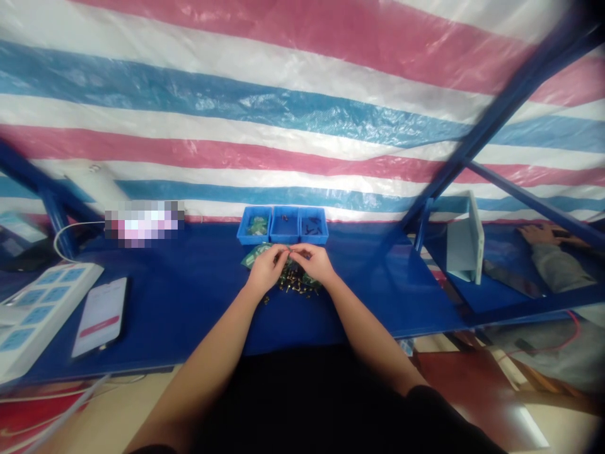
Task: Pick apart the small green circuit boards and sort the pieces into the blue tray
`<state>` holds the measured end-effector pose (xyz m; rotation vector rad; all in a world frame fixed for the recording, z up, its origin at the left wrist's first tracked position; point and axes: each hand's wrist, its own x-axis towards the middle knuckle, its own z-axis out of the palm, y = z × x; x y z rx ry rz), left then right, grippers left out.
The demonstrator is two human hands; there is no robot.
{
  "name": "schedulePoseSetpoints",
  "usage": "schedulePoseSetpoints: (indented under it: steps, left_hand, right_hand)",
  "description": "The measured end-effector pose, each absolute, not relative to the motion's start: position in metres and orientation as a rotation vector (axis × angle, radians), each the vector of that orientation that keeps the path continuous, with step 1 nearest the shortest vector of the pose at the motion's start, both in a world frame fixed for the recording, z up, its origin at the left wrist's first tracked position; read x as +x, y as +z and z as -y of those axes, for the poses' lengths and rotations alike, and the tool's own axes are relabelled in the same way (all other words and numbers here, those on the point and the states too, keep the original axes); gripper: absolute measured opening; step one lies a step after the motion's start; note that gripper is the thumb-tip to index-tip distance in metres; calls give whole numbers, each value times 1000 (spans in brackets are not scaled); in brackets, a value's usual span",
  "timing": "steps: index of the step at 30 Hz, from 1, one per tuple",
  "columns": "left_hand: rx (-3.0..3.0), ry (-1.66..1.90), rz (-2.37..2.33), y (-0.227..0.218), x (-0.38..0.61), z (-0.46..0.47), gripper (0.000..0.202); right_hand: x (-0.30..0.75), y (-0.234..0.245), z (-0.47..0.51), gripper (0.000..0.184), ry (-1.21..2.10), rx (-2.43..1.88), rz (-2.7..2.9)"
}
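Note:
My left hand [268, 268] and my right hand [314, 260] meet over the table, fingertips pinched together. Whatever is between them is too small to make out. Just below lies a heap of small brass-coloured and dark parts [297, 284], some of it hidden by my hands. Loose brass-coloured bits [266, 301] lie near my left wrist. Green pieces [253, 255] show beyond my left hand. Behind stand three blue bins in a row: the left bin [254, 240] holds green pieces, the middle bin [285, 239] a few tiny parts, the right bin [314, 239] small dark parts.
On the blue table [198, 315], a phone [100, 315] and a white power strip [51, 309] lie at left. A blurred-out object [144, 224] stands behind them. Blue frame bars [460, 154] rise at right, with a white panel [466, 243] and another person's hand [541, 234] beyond.

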<state>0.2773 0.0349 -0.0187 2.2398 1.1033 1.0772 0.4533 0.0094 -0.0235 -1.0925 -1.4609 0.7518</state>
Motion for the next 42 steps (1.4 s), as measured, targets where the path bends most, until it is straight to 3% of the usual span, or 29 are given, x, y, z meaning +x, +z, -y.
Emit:
schedulePoseSetpoints:
  steps: [9,42]
  left_hand:
    - [2256,1218,-1096,-25,279,-37,21]
    - [2341,1094,-1153,-21,278,-38,25]
  right_hand:
    - [455,-23,-9,25,704,-1115,1455]
    - [454,-23,-8,27,638,-1141,1530]
